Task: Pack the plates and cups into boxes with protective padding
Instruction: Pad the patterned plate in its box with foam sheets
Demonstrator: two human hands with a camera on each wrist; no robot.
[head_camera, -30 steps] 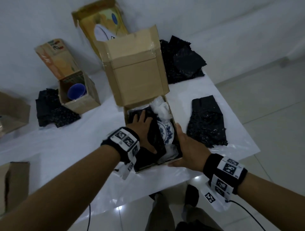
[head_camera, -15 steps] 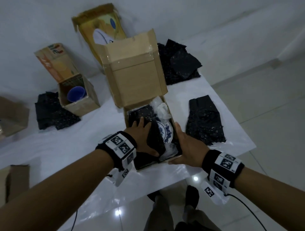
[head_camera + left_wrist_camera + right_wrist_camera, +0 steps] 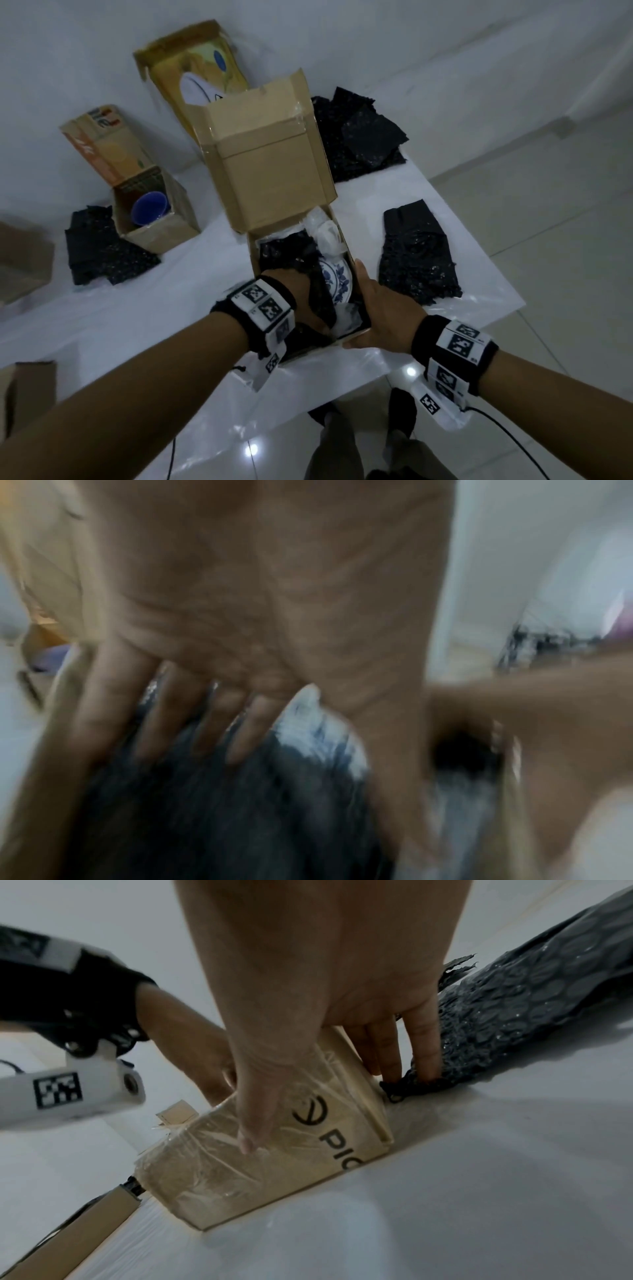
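An open cardboard box stands near the table's front edge with its lid raised. Inside lie a blue-and-white plate, black bubble wrap and white padding. My left hand reaches into the box over the black wrap. The blurred left wrist view shows its fingers straight on the black bubble wrap, beside the plate. My right hand braces the box's near right corner. In the right wrist view its thumb lies on the taped box front and its fingers lie along the side wall.
A smaller box at the left holds a blue cup. Black bubble wrap piles lie at the left, at the back and just right of the open box. A yellow box stands behind. More boxes sit at the far left.
My left hand has slid back toward the near end of the box, uncovering more black wrap at the far end. The right hand has stayed on the corner.
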